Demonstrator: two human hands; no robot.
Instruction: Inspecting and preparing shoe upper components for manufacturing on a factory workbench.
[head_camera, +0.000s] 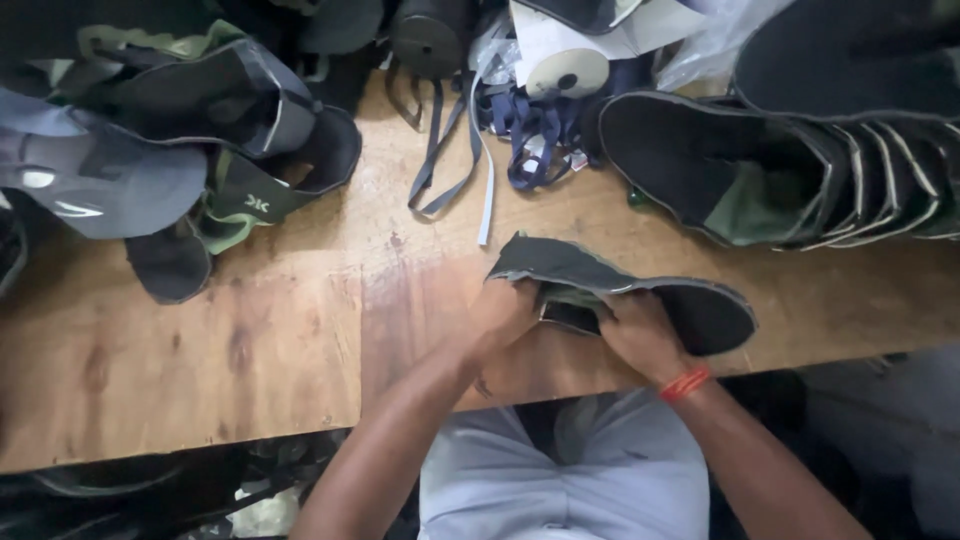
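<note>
Both my hands hold one dark grey fabric shoe upper (600, 275) with a green lining, low over the wooden table (250, 340) near its front edge. My left hand (505, 310) pinches the upper's left end, its fingers curled into the opening. My right hand (640, 330) grips the middle from below, with a red thread band at the wrist. The upper's rounded dark end (715, 315) sticks out to the right of my right hand.
A stack of similar dark uppers (790, 175) lies at the back right. Another heap of grey and green uppers (170, 130) fills the back left. Dark straps (450, 150), a white tape roll (565, 70) and a black roll (430, 40) sit at the back middle.
</note>
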